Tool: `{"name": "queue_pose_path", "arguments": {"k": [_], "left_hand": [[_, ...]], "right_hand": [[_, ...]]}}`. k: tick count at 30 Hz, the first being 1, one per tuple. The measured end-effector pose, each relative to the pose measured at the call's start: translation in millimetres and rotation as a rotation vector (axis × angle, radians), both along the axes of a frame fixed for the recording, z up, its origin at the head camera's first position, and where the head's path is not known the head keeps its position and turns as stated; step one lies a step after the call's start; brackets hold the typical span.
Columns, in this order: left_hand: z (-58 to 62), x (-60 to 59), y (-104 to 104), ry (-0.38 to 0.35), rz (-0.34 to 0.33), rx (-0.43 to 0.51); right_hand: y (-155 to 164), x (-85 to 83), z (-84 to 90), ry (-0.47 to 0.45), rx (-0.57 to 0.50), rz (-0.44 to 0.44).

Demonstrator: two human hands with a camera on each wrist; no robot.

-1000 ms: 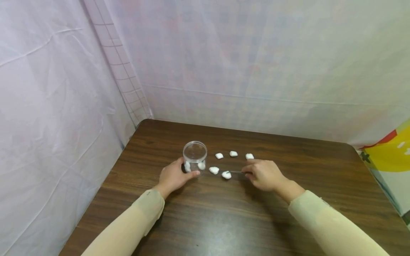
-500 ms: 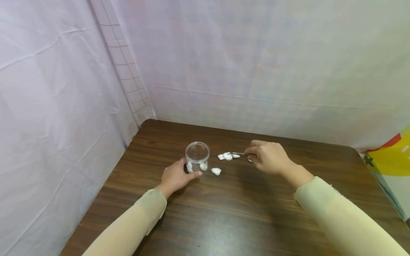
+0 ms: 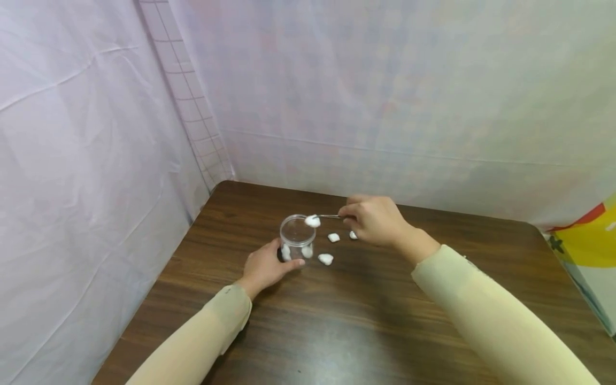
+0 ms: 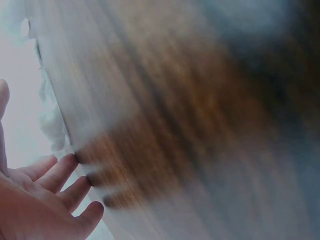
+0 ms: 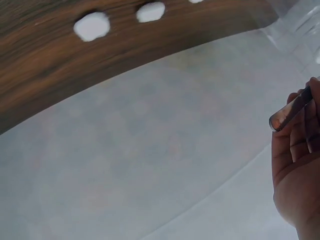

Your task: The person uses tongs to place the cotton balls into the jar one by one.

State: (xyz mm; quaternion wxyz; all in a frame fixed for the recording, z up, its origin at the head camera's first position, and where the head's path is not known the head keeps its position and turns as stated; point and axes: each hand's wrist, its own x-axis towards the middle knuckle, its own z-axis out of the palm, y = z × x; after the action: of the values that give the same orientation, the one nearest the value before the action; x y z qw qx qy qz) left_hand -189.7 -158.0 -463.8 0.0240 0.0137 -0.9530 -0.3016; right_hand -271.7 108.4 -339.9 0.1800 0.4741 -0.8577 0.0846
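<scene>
A clear round jar point(image 3: 298, 244) stands open-topped on the table, with white cotton balls point(image 3: 307, 251) showing through its wall. My left hand point(image 3: 264, 267) holds it from the left, thumb in front and the other fingers partly hidden behind. In the left wrist view those fingers point(image 4: 59, 173) reach down to the wood. My right hand point(image 3: 375, 219) pinches metal tweezers point(image 3: 328, 216), whose blunt end shows in the right wrist view. Their tips grip another cotton ball point(image 3: 313, 221), which overlaps the right side of the jar's rim in the head view.
Loose cotton balls lie right of the jar: one nearer me point(image 3: 325, 259), one farther back point(image 3: 334, 237), one partly behind the right hand point(image 3: 353, 235). The brown wooden table point(image 3: 308, 326) ends at a white curtain point(image 3: 385, 107). Something yellow point(image 3: 587, 240) hangs at far right.
My right hand has lifted a cotton ball with the tweezers and carried it back and left to the jar's rim. The left hand stays on the jar.
</scene>
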Motion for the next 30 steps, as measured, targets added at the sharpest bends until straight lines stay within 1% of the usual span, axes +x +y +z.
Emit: {"name": "queue_pose_path", "arguments": {"k": [6,11,16,30], "left_hand": [[0.1,-1.7,1,0.008,-0.008,-0.005],[0.8,-1.3,2,0.01,-0.008,-0.005],[1.3,-0.5,2,0.011,-0.008,-0.004],[1.1,-0.2,2,0.006,-0.011,0.008]], "right_hand": [[-12,-2.6,-7.8,0.006,0.004,0.006],[-18,-3.1,-13.3,-0.014,0.004,0.007],[-21,-2.3,-16.9,-0.01,0.017,0.01],[-23,-0.5,-19.1,-0.012,0.059,-0.009]]}}
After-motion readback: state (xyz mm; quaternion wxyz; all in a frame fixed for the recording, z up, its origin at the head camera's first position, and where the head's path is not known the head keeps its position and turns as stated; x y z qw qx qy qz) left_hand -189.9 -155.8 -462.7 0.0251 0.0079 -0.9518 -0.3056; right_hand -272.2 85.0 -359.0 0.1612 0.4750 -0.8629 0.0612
